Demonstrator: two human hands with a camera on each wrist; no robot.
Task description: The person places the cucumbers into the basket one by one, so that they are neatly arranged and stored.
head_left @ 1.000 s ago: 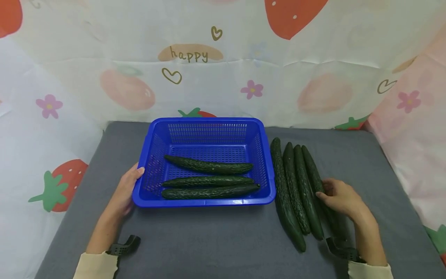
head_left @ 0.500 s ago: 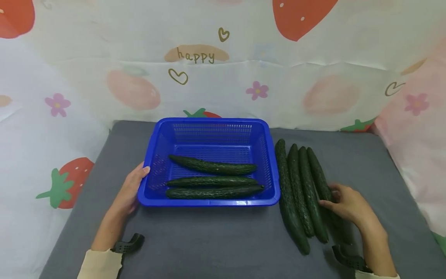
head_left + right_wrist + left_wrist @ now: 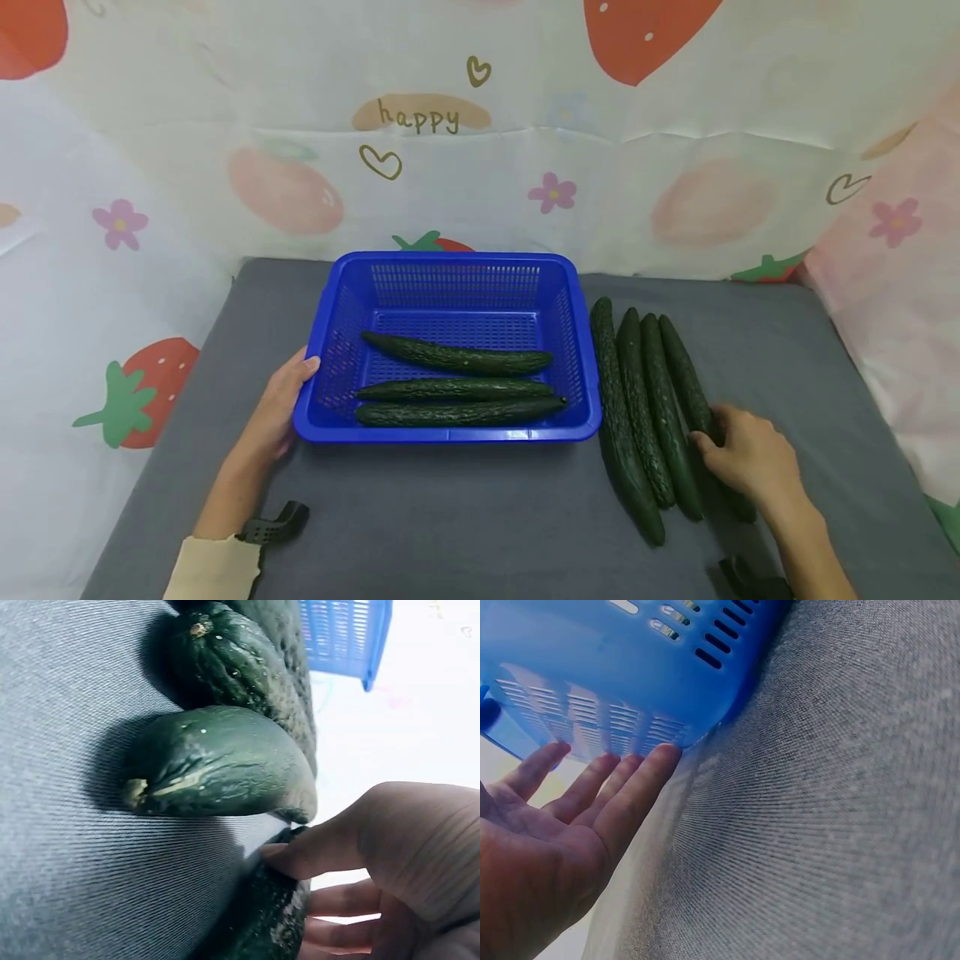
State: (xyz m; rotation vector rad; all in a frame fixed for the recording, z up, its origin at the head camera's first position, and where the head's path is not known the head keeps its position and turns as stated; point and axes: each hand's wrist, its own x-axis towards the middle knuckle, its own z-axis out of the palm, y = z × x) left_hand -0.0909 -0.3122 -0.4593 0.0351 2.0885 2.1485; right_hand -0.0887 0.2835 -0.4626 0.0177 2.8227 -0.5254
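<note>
A blue plastic basket (image 3: 450, 435) stands left of centre in the head view, with three dark green cucumbers (image 3: 457, 414) lying crosswise inside. At its left side my left hand (image 3: 281, 400) holds the rim, thumb on top; in the left wrist view the fingers (image 3: 641, 787) reach along the slotted outer wall. Right of the basket, several cucumbers (image 3: 632, 467) lie side by side, pointing away from me. My right hand (image 3: 753, 454) grips the outermost cucumber (image 3: 686, 375), thumb on its near side and fingers round the far side; the right wrist view shows this cucumber (image 3: 259, 915) partly covered.
A grey cloth (image 3: 465, 525) covers the table. Behind it hangs a pale curtain (image 3: 480, 192) printed with fruit and flowers, which also runs down both sides. Black wrist mounts (image 3: 277, 525) sit on both forearms.
My right hand has slid a little toward me along the outermost cucumber, its fingers closing round it. The left hand keeps its place on the basket. The head view has shifted slightly.
</note>
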